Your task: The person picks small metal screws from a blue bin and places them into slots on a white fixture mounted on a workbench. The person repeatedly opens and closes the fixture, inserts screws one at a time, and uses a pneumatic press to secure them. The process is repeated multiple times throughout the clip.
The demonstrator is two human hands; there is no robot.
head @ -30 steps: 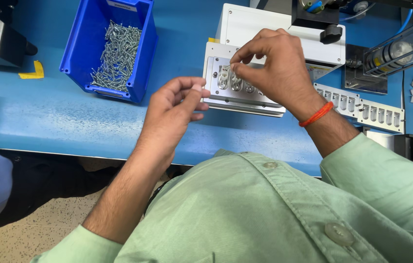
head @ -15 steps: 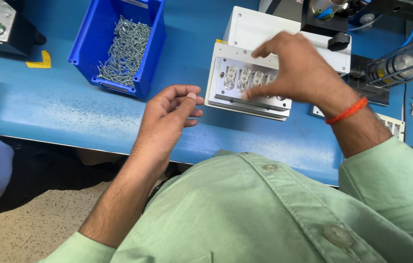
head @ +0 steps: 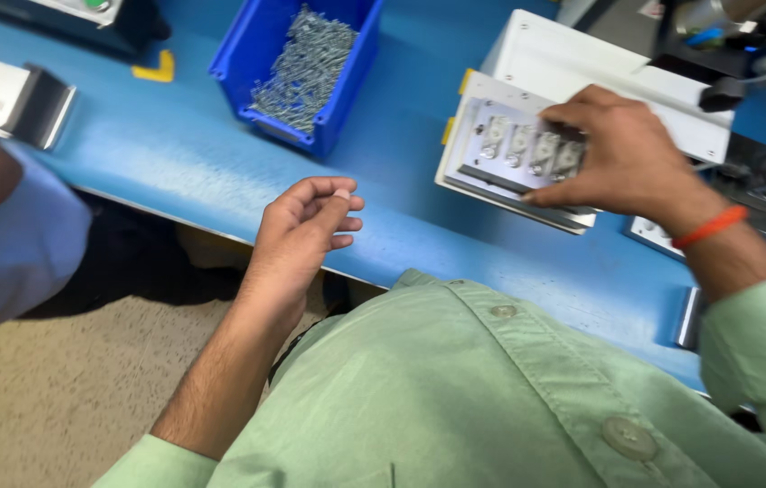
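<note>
A white fixture plate with a row of small metal parts lies on the blue table, right of the middle. My right hand, with an orange band at the wrist, grips the plate's right side, fingers spread over the parts and thumb at the front edge. My left hand hovers palm up over the table's front edge, well left of the plate. Its fingers are loosely curled and nothing shows in it.
A blue bin of small screws stands at the back. A white box sits behind the plate, with dark machinery at the top right. A metal bracket and another person's blue sleeve are at the left.
My left hand has drawn back from the plate toward the table's front edge and uncurled. My right hand has gone from pinching over the parts to gripping the plate's right side.
</note>
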